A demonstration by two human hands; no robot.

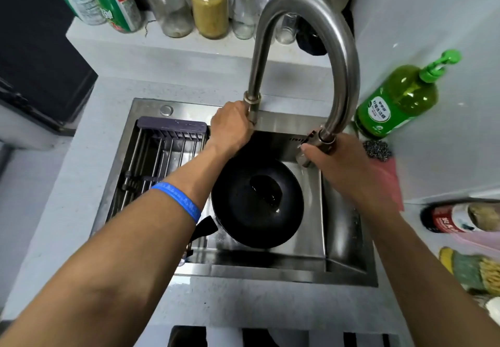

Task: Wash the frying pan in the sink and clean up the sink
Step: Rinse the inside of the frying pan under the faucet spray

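Over the sink (349, 244), our left hand (230, 126) grips the faucet (308, 16) base, right hand (349, 168) its spray head (311, 152); frying pan (257, 206) below.

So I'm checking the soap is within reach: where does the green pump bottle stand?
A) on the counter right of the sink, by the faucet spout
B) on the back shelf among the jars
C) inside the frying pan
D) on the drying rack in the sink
A: the green pump bottle stands on the counter right of the sink, behind the right hand gripping the faucet spout.

Home kitchen — steel sink (349, 241), arched faucet (335, 49), condiment jars (209, 8) (green dish soap (397, 100) alongside).
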